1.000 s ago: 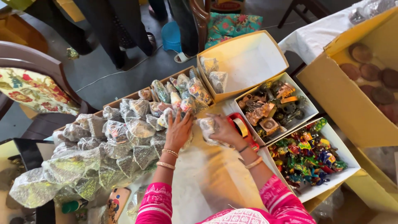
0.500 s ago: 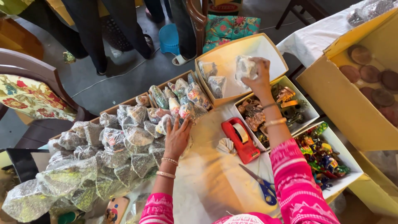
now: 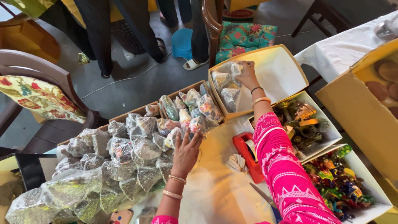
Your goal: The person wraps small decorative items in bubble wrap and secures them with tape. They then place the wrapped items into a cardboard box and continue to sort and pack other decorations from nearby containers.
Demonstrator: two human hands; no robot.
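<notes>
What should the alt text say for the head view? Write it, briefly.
A person's right hand sets a clear packet into an open white box, while the left hand rests on heaped cellophane packets; a red tape dispenser lies between.

A grey concrete floor spreads beyond the counter. Left of it stands a dark wooden chair with a floral cushion. Behind it sits another chair with a teal flowered cushion, a small blue stool beside that.
</notes>
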